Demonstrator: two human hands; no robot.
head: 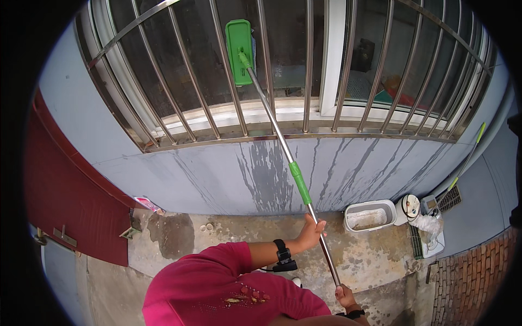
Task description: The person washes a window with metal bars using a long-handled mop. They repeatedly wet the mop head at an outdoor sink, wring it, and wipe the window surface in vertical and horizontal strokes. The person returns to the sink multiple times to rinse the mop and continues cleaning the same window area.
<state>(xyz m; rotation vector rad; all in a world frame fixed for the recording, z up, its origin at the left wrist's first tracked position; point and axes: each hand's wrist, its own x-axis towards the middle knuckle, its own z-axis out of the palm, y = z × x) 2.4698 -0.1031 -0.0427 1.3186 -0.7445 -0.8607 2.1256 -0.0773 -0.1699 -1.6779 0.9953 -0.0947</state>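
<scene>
Both my hands are on the metal pole (277, 128) of a flat mop. My left hand (312, 232) is closed around it below the green grip sleeve (300, 183). Lower down, my right hand (346, 295) holds the pole near its bottom end. At the far end, the green mop head (239, 53) stands lengthwise between two stainless-steel window bars (263, 45), in front of dark window glass (285, 49). A pale pad edge shows along its right side. Whether the pad touches the glass, I cannot tell.
Wet streaks (267, 175) run down the grey wall. A grey-white bucket (370, 216) stands at the wall's foot, beside a white container (408, 205). Another green-handled pole (465, 163) leans at right. A red door (77, 183) is at left, a brick surface (473, 281) at lower right.
</scene>
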